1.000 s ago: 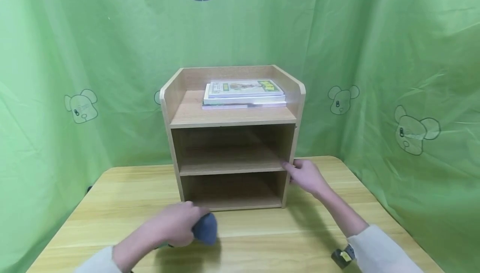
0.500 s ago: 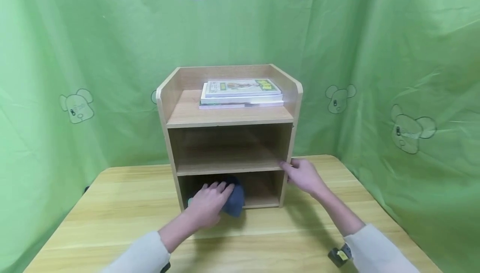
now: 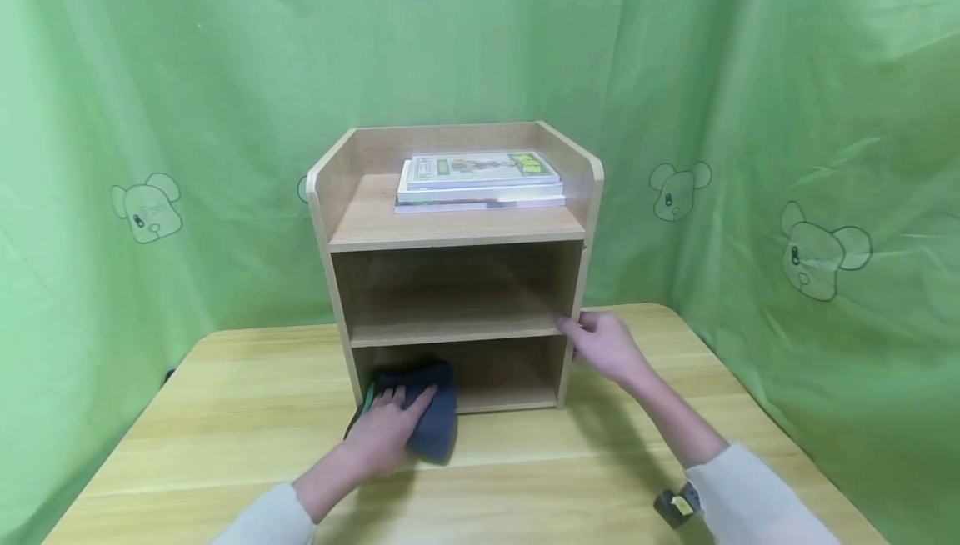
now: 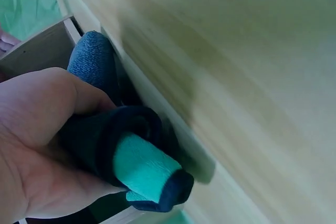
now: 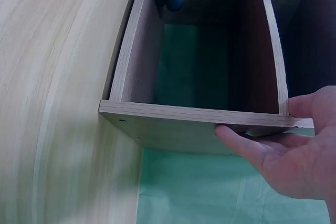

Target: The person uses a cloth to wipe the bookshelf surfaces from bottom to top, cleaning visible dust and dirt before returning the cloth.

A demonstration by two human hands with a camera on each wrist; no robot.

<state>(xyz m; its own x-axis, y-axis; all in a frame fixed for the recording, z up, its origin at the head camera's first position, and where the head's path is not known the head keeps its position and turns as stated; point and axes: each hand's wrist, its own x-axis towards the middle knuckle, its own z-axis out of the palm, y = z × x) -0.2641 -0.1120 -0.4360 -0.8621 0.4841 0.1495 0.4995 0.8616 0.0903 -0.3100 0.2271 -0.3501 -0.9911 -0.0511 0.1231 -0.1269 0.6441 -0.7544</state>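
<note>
My left hand [image 3: 384,435] grips a dark blue cloth [image 3: 438,416] at the left front of the lowest compartment of a small wooden shelf [image 3: 457,234]. In the left wrist view the bunched cloth [image 4: 92,61] shows a turquoise part [image 4: 144,166] beside the palm, and the thumb lies over it. Part of the cloth hangs over the shelf's front edge. My right hand [image 3: 606,349] holds the shelf's right side panel at middle-board height. Thumb and fingers lie on either side of that panel [image 5: 173,129] in the right wrist view.
Several books [image 3: 480,182] lie stacked on the shelf's top. The shelf stands on a light wooden table [image 3: 525,487] with green curtains [image 3: 480,53] behind and at both sides. A small dark device [image 3: 673,507] sits at my right wrist.
My left hand has carried the cloth from the table in front into the bottom compartment, then drawn it leftward along the board. The right hand keeps its hold on the side panel.
</note>
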